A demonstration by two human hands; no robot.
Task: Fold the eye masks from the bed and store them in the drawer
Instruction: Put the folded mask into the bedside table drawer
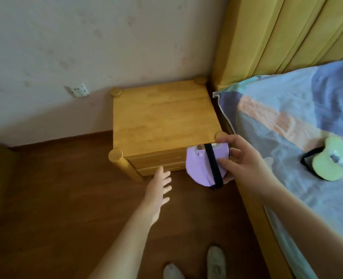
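Note:
My right hand (237, 160) grips a folded purple eye mask (198, 168) with a black strap across it, held in front of the right side of the wooden nightstand (162, 117). My left hand (160, 188) is open with fingers spread, just below the nightstand's two shut drawers (156, 163). A green eye mask (331, 160) with a black strap lies on the bed (287, 121) at the right.
The nightstand stands in the corner between the pale wall and the yellow padded headboard (287, 37). A wall socket (79, 90) sits to its left. The wooden floor (55, 198) spreads below, and my two light shoes (196, 264) show at the bottom edge.

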